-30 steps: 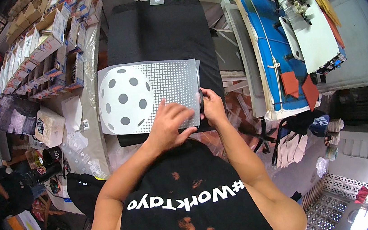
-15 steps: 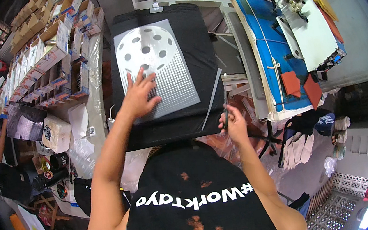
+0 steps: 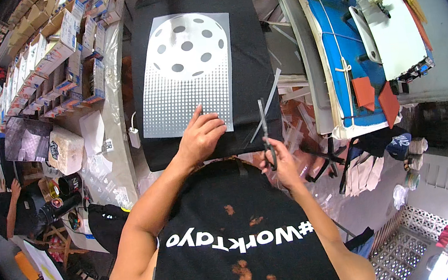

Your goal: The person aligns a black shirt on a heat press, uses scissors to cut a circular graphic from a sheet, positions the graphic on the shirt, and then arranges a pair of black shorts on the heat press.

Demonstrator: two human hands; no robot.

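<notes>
A clear film sheet [image 3: 151,127] with a white print of a holed ball above rows of small dots lies on a black cloth [image 3: 245,38] over a flat board. My left hand [image 3: 201,136] rests at the sheet's near right part, its index finger stretched out and the others loosely bent, holding nothing. Scissors [image 3: 265,130] are in my right hand [image 3: 282,164], blades pointing away from me, beyond the sheet's near right corner. A narrow cut strip of film [image 3: 270,99] lies along the cloth's right side.
Open cardboard boxes [image 3: 62,50] are stacked on a plastic-covered table at the left, near a whitish wrapped block [image 3: 65,150]. At the right stand a blue screen frame [image 3: 327,28] with red-orange pieces [image 3: 363,93] and a white machine [image 3: 399,26]. Another person's arm [image 3: 13,205] shows far left.
The film sheet has turned clockwise and shifted away from me. My left hand has slid to its near right part. The scissors have swung up into plain sight, blades pointing away.
</notes>
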